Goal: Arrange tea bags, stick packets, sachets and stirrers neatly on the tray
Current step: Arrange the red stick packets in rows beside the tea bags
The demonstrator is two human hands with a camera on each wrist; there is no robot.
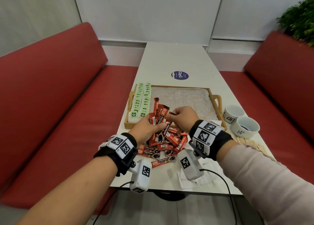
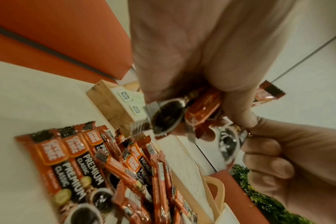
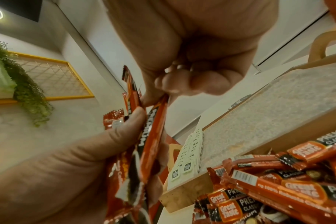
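Gathering coffee stick packets into a bundle, by the look of it. Left hand, centre of the head view, gripping a fan of red stick packets upright, thumb across their fronts. Right hand just beside it, fingers curled and pinching the top of one stick against the bundle, seemingly squaring it up with the rest. Loose pile of the same packets on the white worktop below both hands, just in front of the wooden tray. Two neat rows of green tea bags already along the tray's left side; patterned liner to their right bare. Wooden stirrers at lower right of the worktop, near two white cups, not yet placed. Sachets not clearly in view. Next, probably: aligning the bundle's ends, then laying it flat on the tray beside the tea bags without fanning out, and returning for the pile.
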